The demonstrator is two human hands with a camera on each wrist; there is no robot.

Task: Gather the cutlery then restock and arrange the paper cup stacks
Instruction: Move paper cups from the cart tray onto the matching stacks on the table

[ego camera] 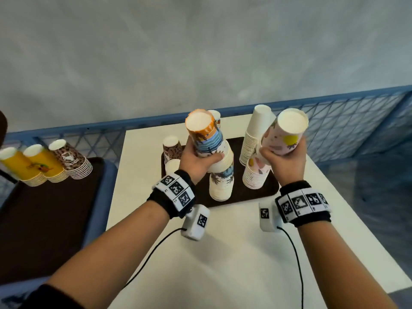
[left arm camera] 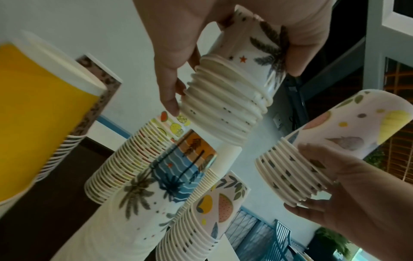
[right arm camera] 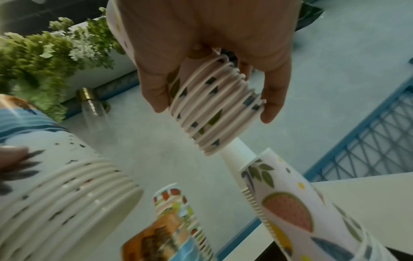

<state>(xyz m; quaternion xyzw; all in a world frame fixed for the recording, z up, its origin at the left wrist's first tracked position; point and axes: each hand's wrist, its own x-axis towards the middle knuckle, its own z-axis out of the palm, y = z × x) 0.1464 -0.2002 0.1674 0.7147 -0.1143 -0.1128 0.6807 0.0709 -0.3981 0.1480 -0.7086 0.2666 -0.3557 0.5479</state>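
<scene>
A white table [ego camera: 223, 253] stood by a blue mesh fence [ego camera: 347, 117], with a dark tray [ego camera: 252, 192] of cup stacks on it. Your left hand [ego camera: 196, 161] grasped a palm-print stack [ego camera: 206, 137], lifted above the taller palm stack [ego camera: 221, 184] on the tray. Your right hand [ego camera: 283, 163] grasped a fruit-print stack [ego camera: 283, 134], tilted above the fruit stack [ego camera: 255, 175] below. These nested paper cups looked light, crushable and likely to slide apart, so you probably did best gripping gently around the rims, not the thin walls.
</scene>
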